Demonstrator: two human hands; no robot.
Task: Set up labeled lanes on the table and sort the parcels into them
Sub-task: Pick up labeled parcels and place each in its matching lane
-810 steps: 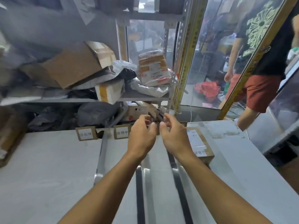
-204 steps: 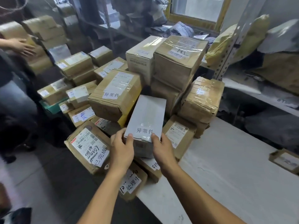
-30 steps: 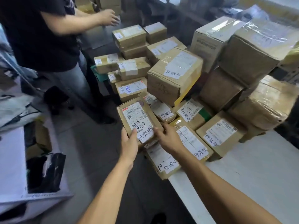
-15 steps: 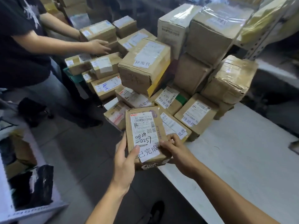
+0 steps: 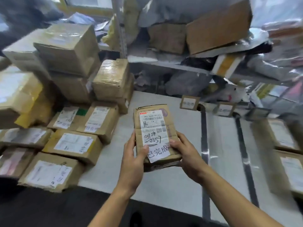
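A small brown parcel [image 5: 155,126] with a white shipping label and a handwritten note hangs above the white table [image 5: 172,181]. My left hand [image 5: 133,159] grips its left edge, thumb on the label. On the opposite side, my right hand [image 5: 186,154] grips the parcel's right lower corner. Dark tape strips [image 5: 204,138] [image 5: 242,145] split the table into lanes. Small cardboard lane labels [image 5: 189,102] [image 5: 224,109] stand at the table's far edge. Two parcels [image 5: 282,133] [image 5: 290,172] lie in the right lane.
A heap of taped cardboard boxes [image 5: 68,49] fills the left, with labelled flat ones [image 5: 72,145] [image 5: 47,174] along the table's left end. Behind the table, a metal shelf [image 5: 170,65] holds boxes and grey mail bags. The floor in front is dark.
I have turned right, carrying the parcel from beside the heap to above the table. The lanes and their labels have come into view; the other person has left it.
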